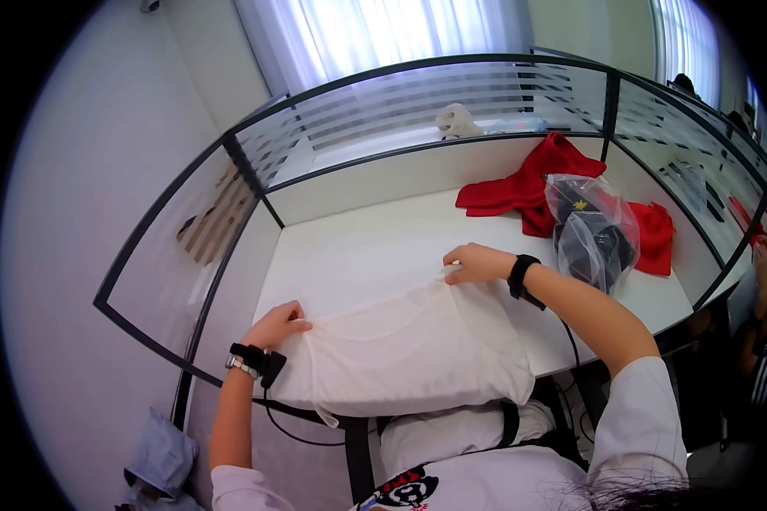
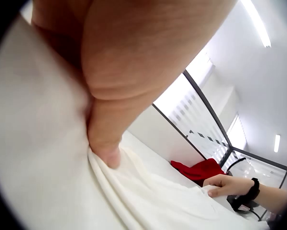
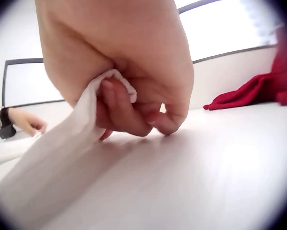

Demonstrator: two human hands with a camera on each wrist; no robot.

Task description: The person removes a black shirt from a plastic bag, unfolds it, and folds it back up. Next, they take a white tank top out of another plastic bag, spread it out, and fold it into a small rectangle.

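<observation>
A thin white cloth [image 1: 418, 353], soft and slightly wrinkled, is spread over the near part of the white desk, its lower end hanging over the front edge. My left hand [image 1: 274, 327] pinches its far left corner; in the left wrist view the thumb [image 2: 107, 152] presses down on the folds. At the far right corner, my right hand [image 1: 479, 262] grips a bunched bit of the cloth. The right wrist view shows that bit between thumb and curled fingers, close over the desk top, with the cloth sloping down to the left.
Red cloth [image 1: 528, 183] lies at the back right of the desk [image 1: 349, 238]. A clear plastic bag [image 1: 601, 243] with dark contents rests against it. Black-framed partitions [image 1: 435, 145] enclose the desk. Cables run from both wrists. Another person's arm [image 1: 763, 272] shows at far right.
</observation>
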